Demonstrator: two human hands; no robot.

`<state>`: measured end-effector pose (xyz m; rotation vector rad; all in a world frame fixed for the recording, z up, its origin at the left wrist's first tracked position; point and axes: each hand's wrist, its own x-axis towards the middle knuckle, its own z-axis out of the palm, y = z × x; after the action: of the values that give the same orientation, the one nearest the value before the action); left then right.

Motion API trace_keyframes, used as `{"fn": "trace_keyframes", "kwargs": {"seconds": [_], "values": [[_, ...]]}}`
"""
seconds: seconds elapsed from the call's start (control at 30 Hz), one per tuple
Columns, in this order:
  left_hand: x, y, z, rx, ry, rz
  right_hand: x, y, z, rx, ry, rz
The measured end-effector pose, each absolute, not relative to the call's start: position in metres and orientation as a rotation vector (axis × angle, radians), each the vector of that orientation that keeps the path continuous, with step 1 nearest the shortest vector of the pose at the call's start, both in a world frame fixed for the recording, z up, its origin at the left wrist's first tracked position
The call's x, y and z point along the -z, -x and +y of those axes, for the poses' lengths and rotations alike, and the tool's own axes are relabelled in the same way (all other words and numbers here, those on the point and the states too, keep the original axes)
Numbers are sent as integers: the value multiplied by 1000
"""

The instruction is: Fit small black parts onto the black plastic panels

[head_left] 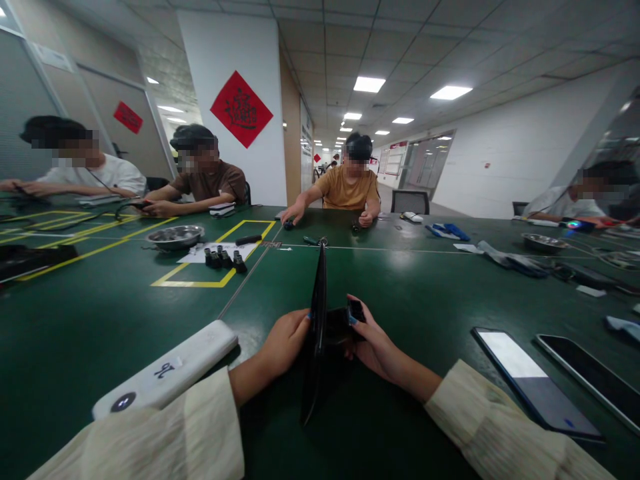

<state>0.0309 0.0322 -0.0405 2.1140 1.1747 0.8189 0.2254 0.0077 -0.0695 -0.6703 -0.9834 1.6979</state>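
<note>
A thin black panel (319,333), seen nearly edge-on, stands upright above the green table (270,433). My left hand (285,343) grips its left side, thumb against the surface and the other fingers hidden behind it. Just right of the panel, my right hand (375,347) is closed around a small black object (356,311), its thumb pressed on it. A dark part lies between this object and the panel; whether they are joined is unclear. Beside my left forearm rests a white power bank (167,370) with a handwritten mark.
Two phones (535,380) (595,373) lie at the right. Farther left are a metal bowl (175,237), several black cylindrical parts (225,259) on white paper and yellow tape outlines. A person (350,183) sits opposite; others sit at both sides. Another metal bowl (545,243) is at the right.
</note>
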Motion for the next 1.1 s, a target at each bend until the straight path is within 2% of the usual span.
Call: {"fn": "trace_keyframes", "kwargs": {"seconds": [1.1], "values": [[38, -32, 30, -716, -2173, 1368, 64, -227, 8, -1710, 697, -915]]}}
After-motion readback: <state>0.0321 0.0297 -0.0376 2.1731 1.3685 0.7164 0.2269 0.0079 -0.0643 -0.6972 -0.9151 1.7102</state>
